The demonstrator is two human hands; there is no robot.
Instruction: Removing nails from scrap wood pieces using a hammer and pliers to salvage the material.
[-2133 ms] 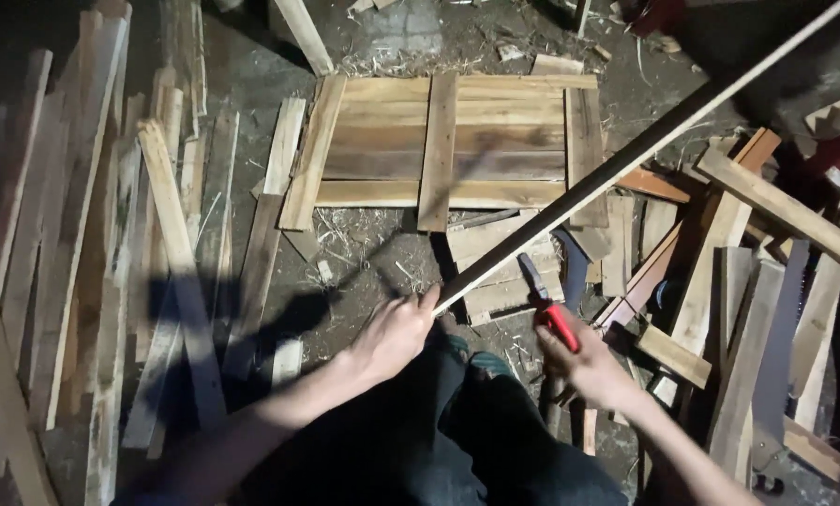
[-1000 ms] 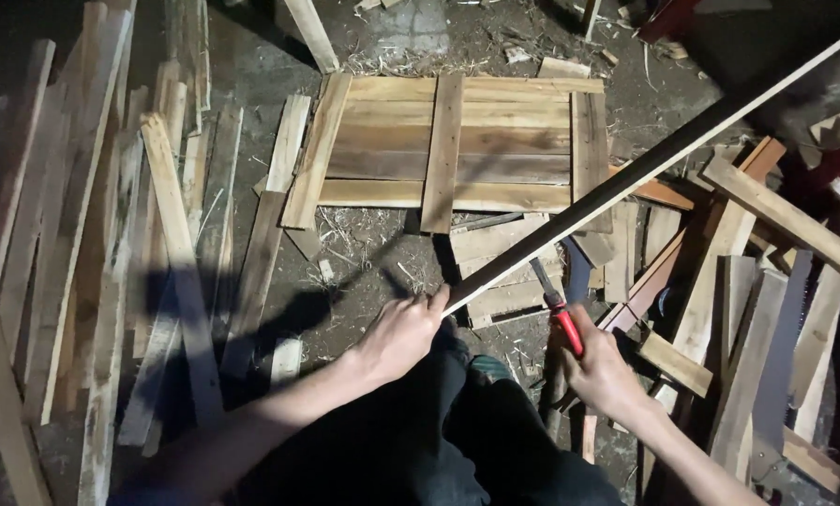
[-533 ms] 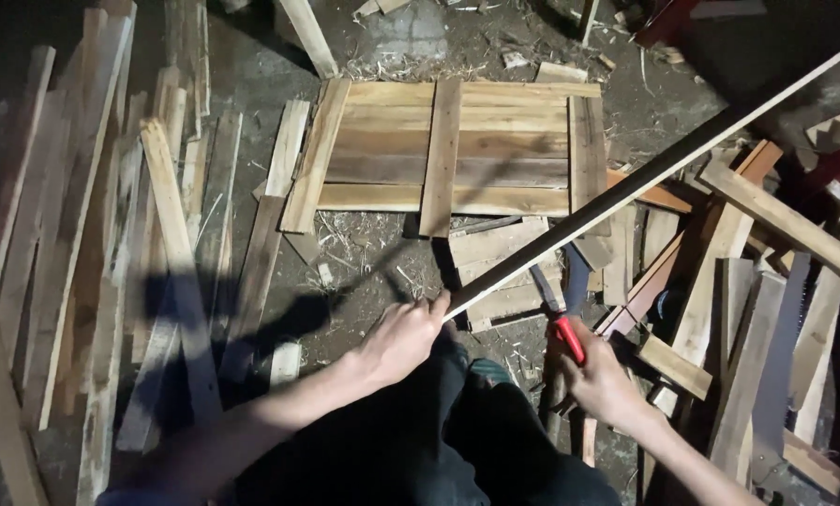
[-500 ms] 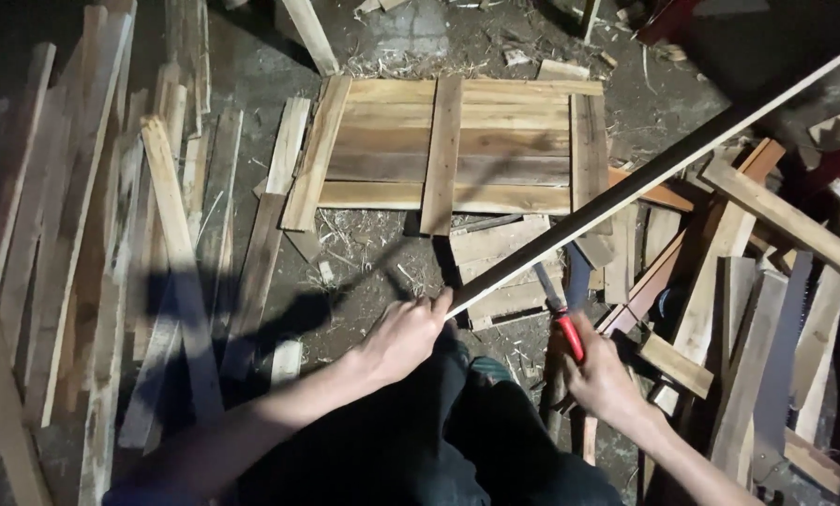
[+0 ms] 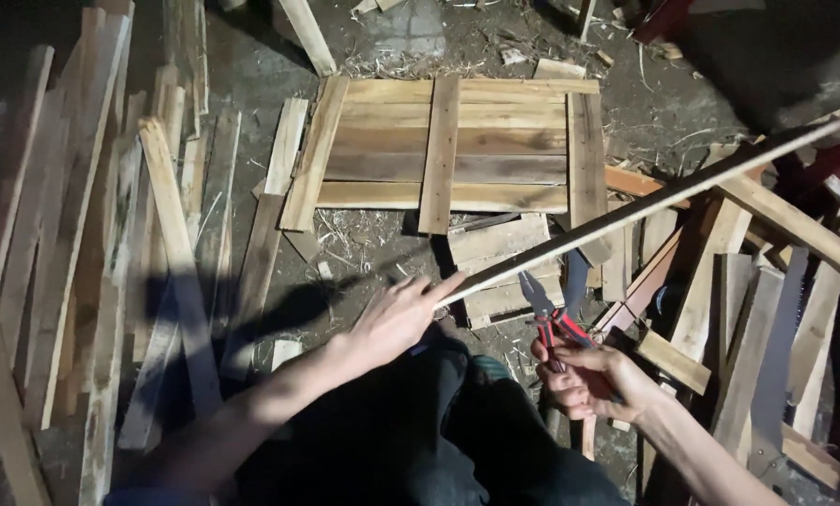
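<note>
My left hand (image 5: 397,320) grips the near end of a long thin wooden slat (image 5: 645,204) that runs up to the right, off the ground. My right hand (image 5: 589,379) holds red-handled pliers (image 5: 548,314) with the jaws spread, right under the slat near its held end. My dark trousers (image 5: 420,422) fill the bottom middle.
A flat panel of nailed wooden boards (image 5: 457,150) lies on the dirt floor ahead. Loose planks are stacked at the left (image 5: 92,234) and piled at the right (image 5: 767,309). A short block of boards (image 5: 500,267) sits under the slat. Wood chips and straw litter the ground.
The slat's far end has dropped lower. The pliers have come up toward the slat with their jaws wider apart. My left hand stays on the slat's end.
</note>
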